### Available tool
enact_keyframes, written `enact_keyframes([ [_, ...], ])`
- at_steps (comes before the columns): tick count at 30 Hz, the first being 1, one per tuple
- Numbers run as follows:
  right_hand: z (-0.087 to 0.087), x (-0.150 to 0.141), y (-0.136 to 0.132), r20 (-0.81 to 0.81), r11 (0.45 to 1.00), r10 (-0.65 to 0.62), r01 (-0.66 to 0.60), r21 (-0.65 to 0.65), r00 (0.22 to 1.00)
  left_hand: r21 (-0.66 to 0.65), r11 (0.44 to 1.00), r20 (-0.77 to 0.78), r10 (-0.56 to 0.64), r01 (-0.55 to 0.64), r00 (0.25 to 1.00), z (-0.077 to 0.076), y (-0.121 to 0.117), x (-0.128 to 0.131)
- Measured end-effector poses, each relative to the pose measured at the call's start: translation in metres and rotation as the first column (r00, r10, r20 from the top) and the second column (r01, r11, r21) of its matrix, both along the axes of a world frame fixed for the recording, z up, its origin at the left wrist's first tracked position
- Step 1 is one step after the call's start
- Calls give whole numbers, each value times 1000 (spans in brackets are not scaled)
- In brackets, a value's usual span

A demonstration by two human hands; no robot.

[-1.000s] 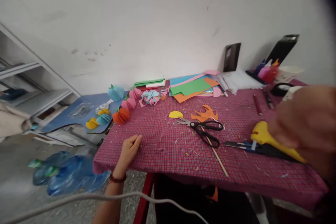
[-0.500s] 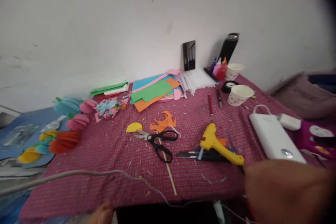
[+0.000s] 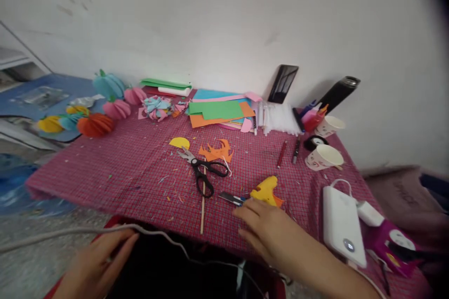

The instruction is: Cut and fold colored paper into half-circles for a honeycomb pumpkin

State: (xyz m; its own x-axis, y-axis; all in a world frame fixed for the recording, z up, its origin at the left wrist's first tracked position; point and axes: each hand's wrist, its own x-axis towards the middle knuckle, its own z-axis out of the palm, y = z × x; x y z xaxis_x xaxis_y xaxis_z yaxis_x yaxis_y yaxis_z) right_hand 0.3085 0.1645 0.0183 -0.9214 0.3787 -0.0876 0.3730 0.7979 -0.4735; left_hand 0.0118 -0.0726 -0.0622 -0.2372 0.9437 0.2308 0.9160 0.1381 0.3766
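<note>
R hand [image 3: 264, 226] palm-down at the near end of the yellow plastic glue gun [image 3: 264, 190] & utility knife [image 3: 229, 197]; fingers stretched fwd & apart, but the underside is hidden, so can't tell if they grip anything. L hand [image 3: 100, 264] off the table [image 3: 140, 168] edge, fingers loosely bent, nothing seen in them, grey cable [image 3: 70, 231] just by.

Progress, judging by what's out: several pleated paper balls [image 3: 94, 125] look done, a few w/ green tops. Prob. mid-batch: yellow half-round [image 3: 180, 143] lies flat, already cut, unassembled; flat paper sheets [image 3: 222, 110] at back w/ lots of stock left.

Materials: scissors [image 3: 194, 162], steel blades apart, black loop handles, lying across a thin pale stick [image 3: 202, 215]. Ragged orange offcut [image 3: 215, 150] beside. Crumpled clippings [image 3: 156, 108] heaped near the balls. Translucent rods [image 3: 280, 117], smooth, bundled by the wall. Cloth checked, woven, strewn w/ bits. R side: round paper cup [image 3: 324, 157], glossy white block [image 3: 343, 224].
</note>
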Motion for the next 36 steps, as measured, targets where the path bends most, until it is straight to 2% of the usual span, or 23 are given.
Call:
enact_keyframes([
  [2, -13, -21, 1, -12, 998, -56, 56, 30, 998, 24, 990, -67, -137, 139, 988, 6, 23, -13],
  [5, -26, -61, 7, -64, 988, -120, 126, 92, 991, -33, 940, -152, -342, 341, 927, 17, 66, -31],
  [8, -33, -103, 13, 18, 945, -228, 216, 247, 974, -108, 894, -158, -447, 434, 881, 22, 103, -53],
  [12, -44, -138, 10, 146, 874, -366, 287, 391, 919, -191, 842, -97, -528, 504, 844, 16, 128, -91],
  [16, -47, -146, 2, 171, 843, -426, 322, 430, 888, -190, 849, -9, -503, 493, 864, 14, 152, -124],
  [18, -48, -145, 2, 166, 842, -431, 330, 426, 887, -125, 884, 85, -443, 450, 893, 15, 173, -134],
  [20, -49, -145, 4, 165, 853, -426, 334, 400, 890, -43, 943, 218, -312, 329, 925, 16, 200, -140],
  [22, -52, -145, 7, 139, 873, -409, 342, 347, 902, -26, 963, 259, -253, 268, 932, 13, 227, -142],
  [25, -53, -145, 13, 14, 912, -373, 364, 192, 928, -50, 967, 319, -223, 252, 921, 3, 257, -141],
  [28, -42, -132, 23, -163, 926, -375, 377, -19, 913, -81, 966, 385, -196, 244, 902, -8, 270, -138],
  [30, -28, -110, 36, -262, 900, -436, 425, -102, 861, -104, 965, 444, -173, 243, 879, -13, 270, -138],
  [32, -14, -78, 55, -300, 844, -529, 527, -95, 794, -123, 962, 514, -149, 244, 845, -13, 269, -139],
  [34, -6, -40, 77, -246, 790, -595, 613, -6, 765, -134, 960, 585, -122, 244, 802, -7, 267, -144],
  [36, -6, -4, 95, -149, 735, -645, 662, 147, 750, -140, 961, 648, -93, 238, 756, 6, 269, -149],
])
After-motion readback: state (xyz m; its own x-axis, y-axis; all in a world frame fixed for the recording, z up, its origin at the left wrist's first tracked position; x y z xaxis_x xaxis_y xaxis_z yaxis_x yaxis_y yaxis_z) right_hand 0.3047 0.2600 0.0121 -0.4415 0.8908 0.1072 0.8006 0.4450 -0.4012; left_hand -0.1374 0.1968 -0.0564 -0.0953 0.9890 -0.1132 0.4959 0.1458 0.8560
